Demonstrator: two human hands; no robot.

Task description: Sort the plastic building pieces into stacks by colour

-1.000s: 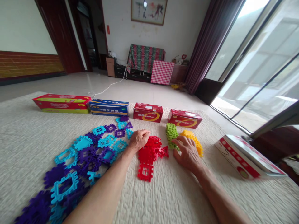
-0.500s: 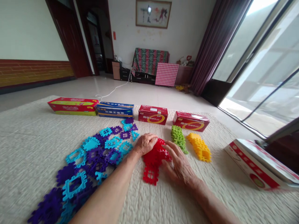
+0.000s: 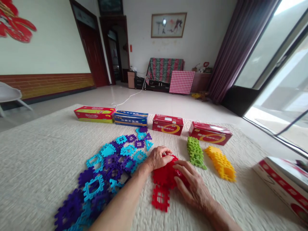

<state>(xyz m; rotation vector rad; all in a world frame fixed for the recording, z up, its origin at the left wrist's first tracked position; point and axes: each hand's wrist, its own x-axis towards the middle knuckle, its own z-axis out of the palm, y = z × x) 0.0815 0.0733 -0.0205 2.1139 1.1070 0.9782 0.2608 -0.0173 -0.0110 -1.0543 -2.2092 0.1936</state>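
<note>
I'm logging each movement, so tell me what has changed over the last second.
The right hand has moved left from the near end of the green pieces to the right side of the red pieces. The view has swung left, bringing a pale chair into sight. The left hand stays on the red pieces; the yellow pieces lie as before.

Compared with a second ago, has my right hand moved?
Yes: judged against the green pieces, your right hand has moved left, away from them and over to the red pieces.

Cream textured cloth (image 3: 55, 154), boxes (image 3: 167, 125), colourful interlocking pieces (image 3: 161, 177)
</note>
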